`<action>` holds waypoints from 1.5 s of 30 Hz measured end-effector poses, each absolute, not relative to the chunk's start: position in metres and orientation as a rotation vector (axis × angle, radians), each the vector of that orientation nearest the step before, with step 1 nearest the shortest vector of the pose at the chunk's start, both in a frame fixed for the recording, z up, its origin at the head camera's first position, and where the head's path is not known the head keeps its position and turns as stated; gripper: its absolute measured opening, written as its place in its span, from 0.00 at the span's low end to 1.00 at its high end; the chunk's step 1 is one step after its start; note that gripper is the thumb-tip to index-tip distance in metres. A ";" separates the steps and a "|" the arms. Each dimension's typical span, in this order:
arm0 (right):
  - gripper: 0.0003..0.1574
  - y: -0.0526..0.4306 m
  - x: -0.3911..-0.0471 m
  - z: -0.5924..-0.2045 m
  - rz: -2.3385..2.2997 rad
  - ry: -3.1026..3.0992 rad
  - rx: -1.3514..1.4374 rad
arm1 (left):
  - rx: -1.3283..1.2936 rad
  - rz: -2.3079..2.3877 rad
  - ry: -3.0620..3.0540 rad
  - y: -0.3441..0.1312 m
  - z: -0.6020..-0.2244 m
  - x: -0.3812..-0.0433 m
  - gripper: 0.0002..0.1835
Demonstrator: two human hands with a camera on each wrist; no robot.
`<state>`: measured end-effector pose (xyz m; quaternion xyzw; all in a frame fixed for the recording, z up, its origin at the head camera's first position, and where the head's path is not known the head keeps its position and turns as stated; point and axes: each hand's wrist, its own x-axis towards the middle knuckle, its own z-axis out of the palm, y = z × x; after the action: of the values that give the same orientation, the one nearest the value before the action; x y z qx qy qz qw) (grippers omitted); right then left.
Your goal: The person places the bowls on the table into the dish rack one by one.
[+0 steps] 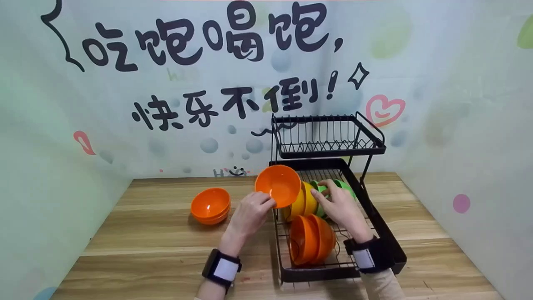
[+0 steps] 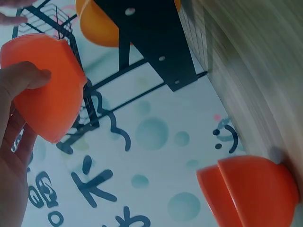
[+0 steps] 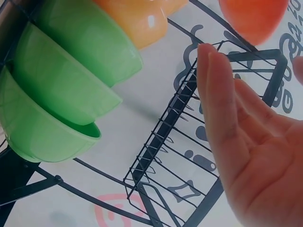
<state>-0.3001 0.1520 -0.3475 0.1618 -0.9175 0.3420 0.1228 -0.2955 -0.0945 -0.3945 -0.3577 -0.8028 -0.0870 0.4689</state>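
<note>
Back wall: here we have a pale back wall (image 1: 162,83) straight ahead, bold black lettering (image 1: 242,104) striding across it in two rows!
Decorations: we spot blue dots (image 1: 209,145) scattered low, a green blot (image 1: 391,37) up high, and a pink heart (image 1: 385,110) over to the right.
Side walls: we're flanked by a greenish-white left wall (image 1: 41,125) and a greyer right wall (image 1: 470,137), the latter sporting a magenta spot (image 1: 461,203).
Tabletop: below, we get light wood grain (image 1: 158,246) running crosswise.
Light: we see it soft and cool.
</note>
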 end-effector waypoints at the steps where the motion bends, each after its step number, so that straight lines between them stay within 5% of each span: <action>1: 0.27 0.152 -0.300 -0.347 1.017 -2.670 0.476 | -0.893 -0.212 -1.962 -0.093 -0.394 -0.295 0.10; 28: 0.36 0.152 -0.300 -0.348 1.330 -2.693 0.556 | -1.033 -0.182 -1.788 -0.062 -0.397 -0.291 0.04; 45: 0.29 0.152 -0.301 -0.345 1.749 -2.530 0.452 | -1.021 -0.179 -1.785 -0.054 -0.399 -0.289 0.05</action>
<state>-0.3013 0.1519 -0.3452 0.1454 -0.8136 0.5627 0.0164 -0.2886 -0.0543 -0.3993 -0.4247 -0.7423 -0.0743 0.5130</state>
